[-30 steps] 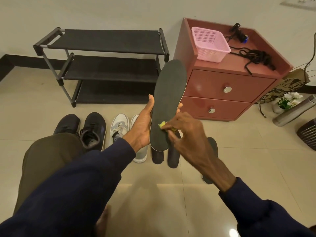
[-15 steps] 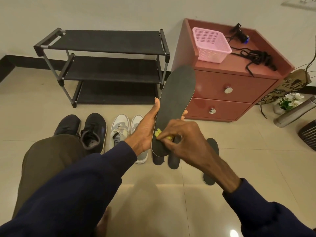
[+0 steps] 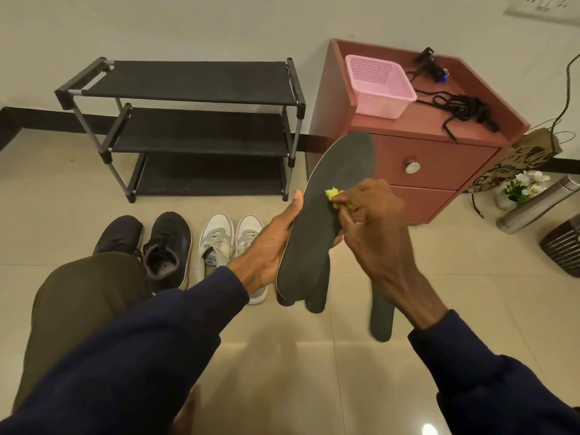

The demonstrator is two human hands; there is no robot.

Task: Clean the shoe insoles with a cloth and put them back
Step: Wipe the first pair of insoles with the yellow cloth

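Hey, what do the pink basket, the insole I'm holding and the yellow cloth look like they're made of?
The pink basket: probably moulded plastic, perforated grid walls, slight sheen. The insole: matte dark grey face, thin pale edge, likely fabric over foam. The yellow cloth: fuzzy, soft-looking fabric; mostly hidden, so uncertain.

— Was any legible text recorded?
— None. Black print is noted on the paper bag (image 3: 518,161), but no word can be made out. A small mark inside the white sneaker (image 3: 216,243) is too blurred.
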